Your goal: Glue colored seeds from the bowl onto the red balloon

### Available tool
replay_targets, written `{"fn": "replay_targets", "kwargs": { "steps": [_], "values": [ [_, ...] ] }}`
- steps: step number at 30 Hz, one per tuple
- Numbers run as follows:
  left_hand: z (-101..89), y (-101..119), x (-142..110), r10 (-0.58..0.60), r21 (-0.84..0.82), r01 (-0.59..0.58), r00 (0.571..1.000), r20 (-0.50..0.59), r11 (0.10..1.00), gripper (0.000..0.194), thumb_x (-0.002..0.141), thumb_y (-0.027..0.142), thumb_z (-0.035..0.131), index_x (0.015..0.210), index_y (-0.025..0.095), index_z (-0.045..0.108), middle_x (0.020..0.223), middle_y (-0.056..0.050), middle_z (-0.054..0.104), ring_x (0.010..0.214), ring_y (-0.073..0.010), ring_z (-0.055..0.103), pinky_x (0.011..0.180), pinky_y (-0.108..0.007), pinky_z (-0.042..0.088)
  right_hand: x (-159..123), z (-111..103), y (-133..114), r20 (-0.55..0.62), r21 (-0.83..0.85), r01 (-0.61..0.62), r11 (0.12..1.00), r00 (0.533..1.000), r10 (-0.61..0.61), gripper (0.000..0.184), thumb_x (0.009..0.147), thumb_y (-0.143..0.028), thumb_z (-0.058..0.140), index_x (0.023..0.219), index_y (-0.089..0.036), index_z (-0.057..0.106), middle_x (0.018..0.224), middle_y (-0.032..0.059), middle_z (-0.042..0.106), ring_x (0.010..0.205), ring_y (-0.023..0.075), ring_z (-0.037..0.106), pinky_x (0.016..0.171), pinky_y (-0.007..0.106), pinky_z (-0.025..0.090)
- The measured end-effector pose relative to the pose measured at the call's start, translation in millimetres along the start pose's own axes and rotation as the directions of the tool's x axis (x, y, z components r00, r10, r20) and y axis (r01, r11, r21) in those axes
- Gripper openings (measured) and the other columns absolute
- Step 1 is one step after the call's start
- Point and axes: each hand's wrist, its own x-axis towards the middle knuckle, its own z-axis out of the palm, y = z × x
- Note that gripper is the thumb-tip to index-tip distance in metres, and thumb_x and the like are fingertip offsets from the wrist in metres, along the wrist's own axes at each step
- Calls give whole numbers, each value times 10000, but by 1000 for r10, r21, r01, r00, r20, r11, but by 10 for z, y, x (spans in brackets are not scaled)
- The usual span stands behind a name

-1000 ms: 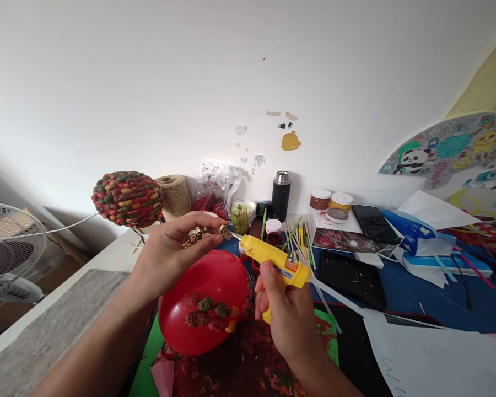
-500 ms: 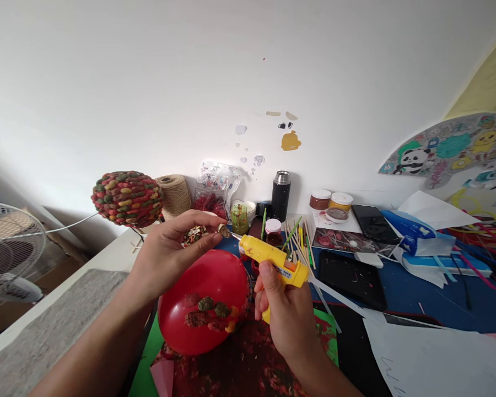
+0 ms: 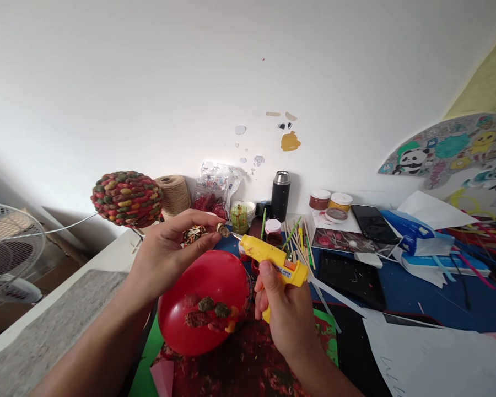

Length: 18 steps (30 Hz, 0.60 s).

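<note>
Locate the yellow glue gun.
The yellow glue gun is just right of centre in the head view, gripped in the right hand, nozzle towards the left hand.

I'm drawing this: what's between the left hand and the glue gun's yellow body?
A small brown lump, then the thin tip, in the head view.

Black tray (image 3: 353, 280) and black bottle (image 3: 280, 199) on a blue-topped table (image 3: 417, 295)
</note>
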Motion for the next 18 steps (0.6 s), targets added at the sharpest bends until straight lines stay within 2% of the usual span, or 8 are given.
{"fn": "replay_targets", "kwargs": {
  "steps": [10,18],
  "values": [
    [5,-29,3,27,13,-27,1000,3,1000,260,994,542,903,1116,313,910,1231,-56,911,1143,-305,838,1045,-398,644,-16,1,5,12,-33,4,999,1000,-3,895,890,-1047,682,486,-260,544,481,32,608,376,151,619,399,269,499],
    [7,-75,4,64,51,-64,998,-6,997,276,1001,544,893,1136,303,903,1230,-55,912,1119,-302,844,1001,-402,663,-19,-7,28,25,-42,0,999,1000,1,895,890,-1050,675,490,-260,550,488,36,618,378,156,631,394,267,503]
  ]
}}
